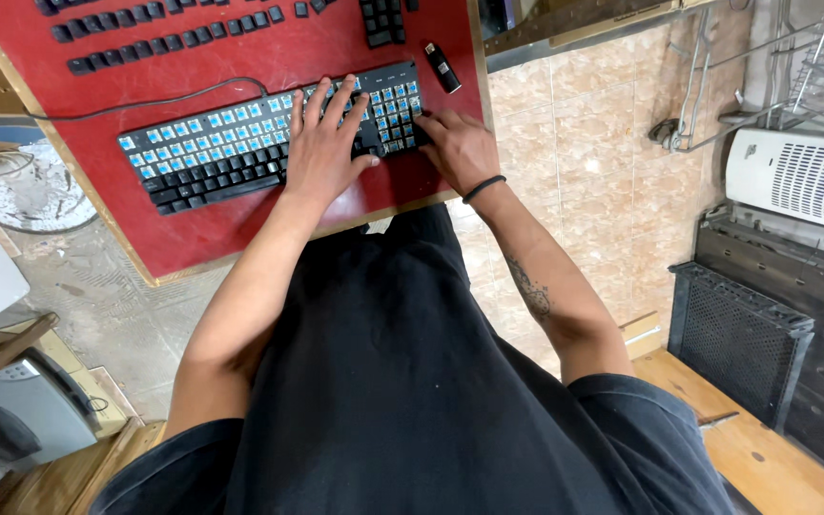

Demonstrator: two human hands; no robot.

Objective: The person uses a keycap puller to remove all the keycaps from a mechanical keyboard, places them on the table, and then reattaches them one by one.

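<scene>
Plainly, the keyboard (269,138) lies on the red board (240,219) at twelve o'clock. Left hand (324,143) rests flat, fingers spread, on it. Right hand (458,143) presses its right end, fingertips hidden. Loose keycaps (164,33) are cut off above.

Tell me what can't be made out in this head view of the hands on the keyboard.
- Keyboard: the keys under the left hand are covered.
- Right hand: its fingertips are hidden at the keyboard's end; any grip is unclear.
- Loose keycaps: rows cut off by the top edge.
- Small black device: too small to identify.
</scene>
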